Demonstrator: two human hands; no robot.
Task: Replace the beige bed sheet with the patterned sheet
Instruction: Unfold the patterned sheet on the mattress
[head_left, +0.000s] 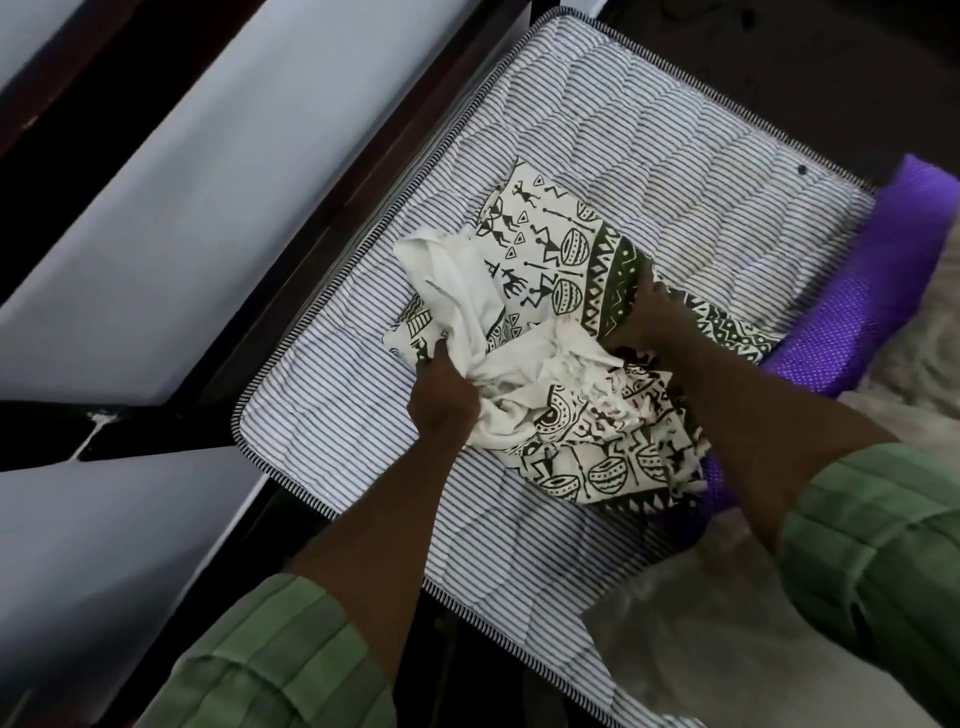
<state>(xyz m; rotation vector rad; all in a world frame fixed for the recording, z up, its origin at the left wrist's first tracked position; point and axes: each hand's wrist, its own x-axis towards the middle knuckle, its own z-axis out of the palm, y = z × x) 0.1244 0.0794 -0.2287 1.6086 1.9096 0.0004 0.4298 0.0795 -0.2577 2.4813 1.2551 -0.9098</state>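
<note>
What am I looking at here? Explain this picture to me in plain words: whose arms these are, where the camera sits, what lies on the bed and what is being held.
There is no machine here. A person wears one wide-angle camera on the head, so you look down along their own two arms in green sleeves.

Below them is a bare striped mattress in a dark bed frame. On it lies a bunched patterned sheet, cream with dark figures and drums, not yet spread out.

The left hand grips a plain cream fold of that sheet. The right hand grips its dark zigzag border.

A purple dotted cloth lies along the mattress's right edge. A pale, blurred fabric at the lower right may be the beige sheet; I cannot tell.
</note>
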